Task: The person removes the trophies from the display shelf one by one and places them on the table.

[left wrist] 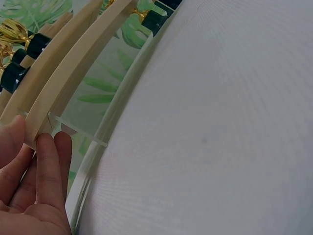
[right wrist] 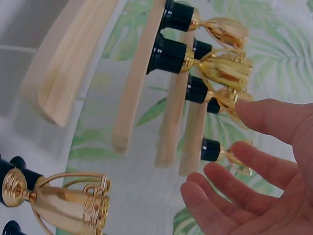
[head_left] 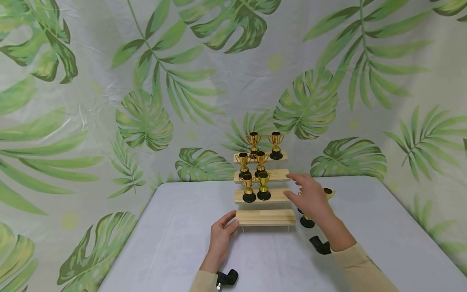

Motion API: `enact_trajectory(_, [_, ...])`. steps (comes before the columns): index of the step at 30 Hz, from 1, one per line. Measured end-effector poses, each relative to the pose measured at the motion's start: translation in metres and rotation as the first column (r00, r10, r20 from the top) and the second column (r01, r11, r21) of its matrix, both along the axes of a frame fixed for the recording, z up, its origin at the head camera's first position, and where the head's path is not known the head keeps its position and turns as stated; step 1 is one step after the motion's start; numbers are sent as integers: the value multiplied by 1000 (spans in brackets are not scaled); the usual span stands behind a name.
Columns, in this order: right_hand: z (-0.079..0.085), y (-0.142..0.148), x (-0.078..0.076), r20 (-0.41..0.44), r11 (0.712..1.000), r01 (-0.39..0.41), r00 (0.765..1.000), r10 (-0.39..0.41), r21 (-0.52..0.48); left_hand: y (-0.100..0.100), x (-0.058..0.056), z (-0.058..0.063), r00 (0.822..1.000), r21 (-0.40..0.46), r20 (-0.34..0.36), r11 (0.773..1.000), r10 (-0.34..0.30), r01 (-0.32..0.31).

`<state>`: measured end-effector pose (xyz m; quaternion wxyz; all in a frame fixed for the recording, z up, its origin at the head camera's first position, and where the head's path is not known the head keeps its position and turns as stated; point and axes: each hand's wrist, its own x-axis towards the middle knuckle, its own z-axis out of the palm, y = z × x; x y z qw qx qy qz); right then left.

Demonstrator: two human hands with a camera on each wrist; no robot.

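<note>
A tiered wooden display stand (head_left: pixel 265 219) on clear supports stands on the table, its lowest step bare. Small gold trophy cups with black bases fill parts of the upper steps: a pair (head_left: pixel 263 186) on the second step from the front, two more behind, and two at the top, one of them a cup (head_left: pixel 276 142) at the right. My left hand (head_left: pixel 221 235) pinches the lowest step's left end between thumb and fingers (left wrist: pixel 48 166). Beside the right ends of the middle steps is my right hand (head_left: pixel 310 198), fingers spread and slightly bent, holding nothing.
Several more trophy cups (right wrist: pixel 73 203) stand on the table right of the stand, partly hidden behind my right hand in the head view. A white cloth covers the table (head_left: pixel 175 243). Behind it hangs a leaf-patterned curtain (head_left: pixel 240 81).
</note>
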<state>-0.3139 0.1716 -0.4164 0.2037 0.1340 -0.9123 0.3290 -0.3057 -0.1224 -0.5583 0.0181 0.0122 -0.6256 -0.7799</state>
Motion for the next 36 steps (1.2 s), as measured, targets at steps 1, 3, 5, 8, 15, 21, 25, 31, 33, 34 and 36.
enact_trajectory(1, [0, -1, -1, -4, 1000, -3, 1000, 3, -3, 0, 0, 0, 1000, 2, 1, 1000, -2, 2])
enact_trajectory(3, [0, -2, -2, -15, 1000, -10, 1000, 10, -14, 1, 0, 1, 1000, 2, 3, 1000, -6, 6])
enact_trajectory(5, [1, -3, -3, -22, 1000, -17, 1000, 16, -25, 1, 0, 1, 1000, 0, 3, 1000, -7, 7])
enact_trajectory(8, [3, -6, -5, -24, 999, -25, 999, 24, -41, 2, -1, 1, 1000, -4, 6, 1000, -4, 4])
enact_trajectory(15, [8, -13, -11, 6, 997, -34, 999, 34, -65, 3, -1, 3, 1000, 4, 16, 1000, 3, -3])
enact_trajectory(21, [10, -16, -17, 23, 995, -55, 998, 57, -81, 3, 0, 3, 1000, -3, 13, 1000, 5, -5])
enact_trajectory(25, [10, -20, -21, 40, 992, -67, 997, 72, -109, 3, 0, 3, 1000, -5, 11, 1000, 3, -3])
enact_trajectory(31, [11, -28, -25, 49, 989, -79, 995, 86, -126, 1, 0, 2, 1000, -11, 10, 1000, 2, -2])
enact_trajectory(33, [12, -31, -26, 56, 988, -80, 995, 88, -129, 1, 0, 2, 1000, -14, 11, 1000, 3, -3])
enact_trajectory(34, [12, -32, -27, 60, 988, -81, 994, 89, -129, 1, 1, 2, 1000, -12, 11, 1000, 2, -2])
enact_trajectory(36, [13, -35, -28, 64, 987, -87, 993, 96, -133, 1, 1, 3, 1000, -8, 12, 1000, 1, -1])
